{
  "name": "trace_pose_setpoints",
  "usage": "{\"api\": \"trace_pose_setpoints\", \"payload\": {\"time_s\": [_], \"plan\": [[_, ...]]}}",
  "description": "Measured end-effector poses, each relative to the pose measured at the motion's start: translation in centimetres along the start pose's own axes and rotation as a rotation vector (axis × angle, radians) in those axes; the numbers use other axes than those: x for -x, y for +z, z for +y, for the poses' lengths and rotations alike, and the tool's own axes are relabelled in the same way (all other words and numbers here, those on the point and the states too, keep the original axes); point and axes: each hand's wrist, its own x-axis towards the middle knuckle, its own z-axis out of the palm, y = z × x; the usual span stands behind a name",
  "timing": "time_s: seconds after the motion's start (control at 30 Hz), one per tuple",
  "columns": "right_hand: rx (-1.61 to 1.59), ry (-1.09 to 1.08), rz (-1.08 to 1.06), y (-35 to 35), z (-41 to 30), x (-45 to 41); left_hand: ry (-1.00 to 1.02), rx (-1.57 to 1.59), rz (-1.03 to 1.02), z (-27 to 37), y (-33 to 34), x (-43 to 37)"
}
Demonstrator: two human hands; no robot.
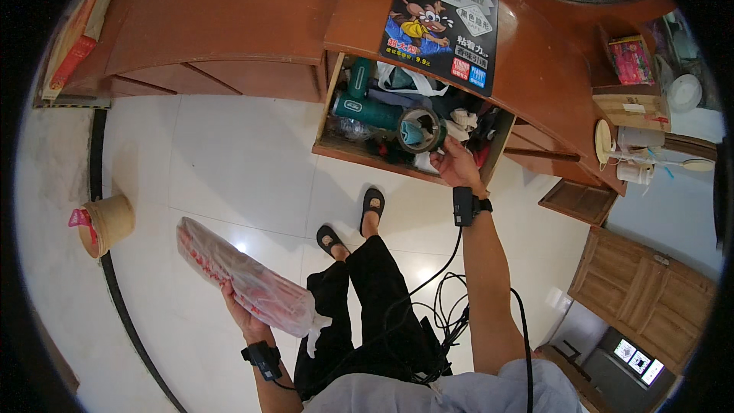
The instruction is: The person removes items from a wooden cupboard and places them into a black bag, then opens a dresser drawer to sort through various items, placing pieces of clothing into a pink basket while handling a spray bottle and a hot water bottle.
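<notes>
My left hand [246, 315] grips a long bundle in a translucent plastic bag [246, 278] with red print, its end bunched near my thigh. What is inside the bag is hard to make out. Over the open wooden drawer [373, 162], my right hand [459, 165] holds the lower right rim of a roll of wide tape [438, 126]. Behind the roll lies a dark green hair dryer [367, 110]. A white strap [427, 89], cloth items and clear plastic [352, 128] fill the drawer around it, partly hidden by the desk top.
A black mouse glue trap packet [441, 23] lies on the brown desk [533, 63], above the drawer. A desk lamp [603, 140] and cardboard box [631, 112] stand at right. On the floor at left is a bin [114, 221]. Black cables [453, 321] hang by my legs.
</notes>
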Motion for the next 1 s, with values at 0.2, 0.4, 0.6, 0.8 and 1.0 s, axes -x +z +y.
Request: {"api": "trace_pose_setpoints", "payload": {"time_s": [0.2, 0.4, 0.6, 0.8, 1.0], "plan": [[0.496, -0.116, 0.098, 1.3, 0.8, 0.2, 0.058, -0.062, 0.044, 0.0, 0.7, 0.0], [0.731, -0.351, 0.141, 3.7, 1.8, 0.0, 0.032, -0.039, 0.055, 0.0, 0.7, -0.2], [1.629, -0.957, 0.250, 6.7, 0.8, -1.8, 0.051, -0.073, 0.004, -0.1, 0.4, -0.3], [1.697, -0.737, 0.050, 9.1, 3.1, -4.7, 0.021, -0.052, 0.010, -0.6, 0.6, -0.1], [1.890, -0.615, 0.083, 8.0, 5.9, -6.7, 0.037, -0.042, 0.006, -1.1, 0.8, 0.2]]}}
